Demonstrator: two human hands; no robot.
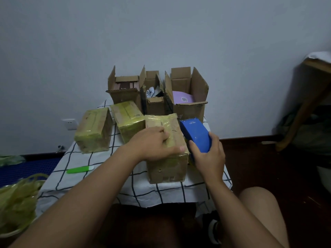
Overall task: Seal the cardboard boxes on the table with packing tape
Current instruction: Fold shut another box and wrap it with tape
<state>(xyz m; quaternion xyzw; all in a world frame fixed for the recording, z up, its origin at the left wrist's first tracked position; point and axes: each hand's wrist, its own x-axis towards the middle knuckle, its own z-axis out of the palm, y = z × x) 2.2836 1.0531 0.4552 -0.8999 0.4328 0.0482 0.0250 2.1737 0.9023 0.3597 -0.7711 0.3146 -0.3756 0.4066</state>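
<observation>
Pressing taped box (166,151): left hand (154,144) flat, grip relaxed | right hand (208,158) grip clamped on blue dispenser (196,136), logo unreadable

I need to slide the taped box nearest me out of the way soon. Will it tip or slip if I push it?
The nearest box sits flat on the checked cloth, so it probably slides rather than tips. The cloth looks loose and may bunch under it. Glossy yellow tape covers its top, where the left hand rests, so a grip there could slip.
</observation>
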